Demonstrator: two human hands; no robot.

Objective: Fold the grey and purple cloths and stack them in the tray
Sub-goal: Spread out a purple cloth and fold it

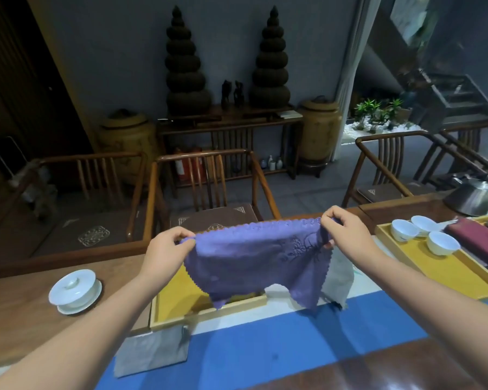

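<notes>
Tea table inventory, counted relative to the near yellow tray [209, 312]

Purple cloths: 1 [251, 263], above the tray. Grey cloths: 2, one [152, 351] before its near-left corner, one [338, 280] right of it. Trays: 2, the second [462, 280] far right. White cups: 3 [423, 235] in that second tray. Lidded bowls: 1 [74, 291], left. Hands: 2, left [166, 249], right [341, 229].

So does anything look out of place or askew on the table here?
One thing: a folded grey cloth lies outside the yellow-lined wooden tray, overhanging the table's near-left edge beside the blue runner. The scalloped purple cloth, pinched by both hands, is simply mid-fold.
</notes>
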